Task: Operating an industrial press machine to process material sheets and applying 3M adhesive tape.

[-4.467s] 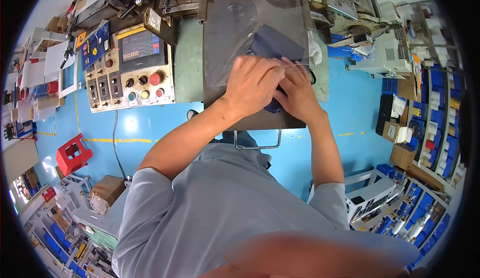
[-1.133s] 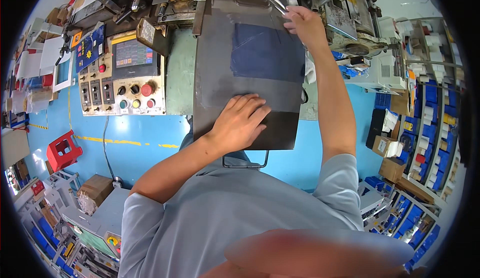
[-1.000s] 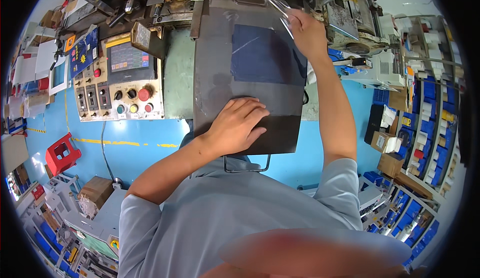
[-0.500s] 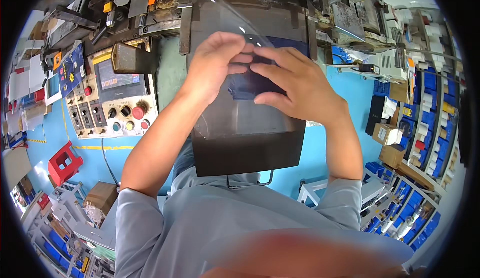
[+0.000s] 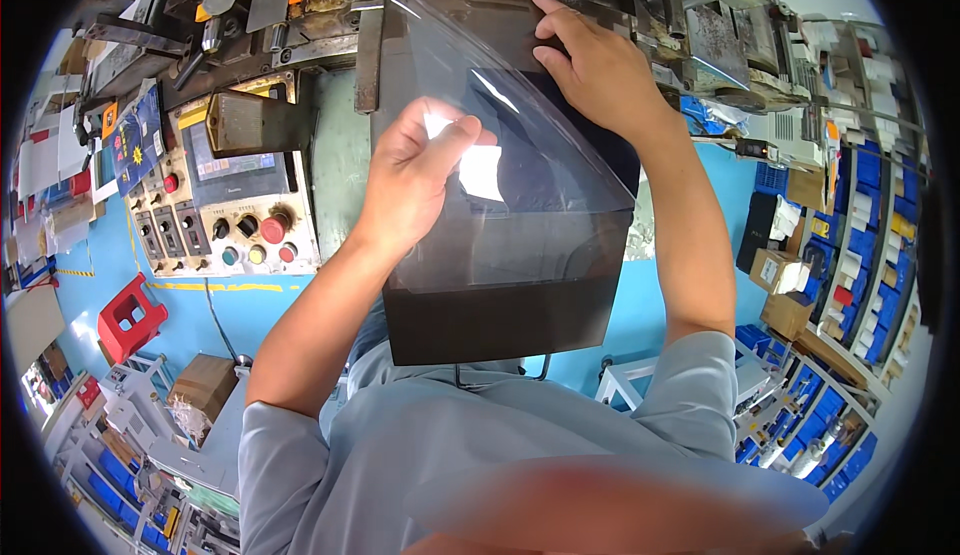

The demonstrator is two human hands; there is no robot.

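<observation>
We see a cardboard box (image 5: 207, 385) at lower left with pale stringy material (image 5: 190, 417) against it, and blue bins (image 5: 865, 208) on the right-hand shelving, contents too small to tell. Our left hand (image 5: 415, 170) pinches the clear film (image 5: 540, 160) between thumb and forefinger; the film partly covers the blue sheet (image 5: 565, 105) on the dark plate (image 5: 500, 325). Our right hand (image 5: 605, 75) has fingers loosely spread beyond the film's slanting edge; we cannot tell whether they touch the plate. Glare hides some film.

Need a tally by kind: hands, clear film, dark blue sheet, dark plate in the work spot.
Left hand and right hand: 2
Clear film: 1
Dark blue sheet: 1
Dark plate beneath: 1
Total: 5
</observation>
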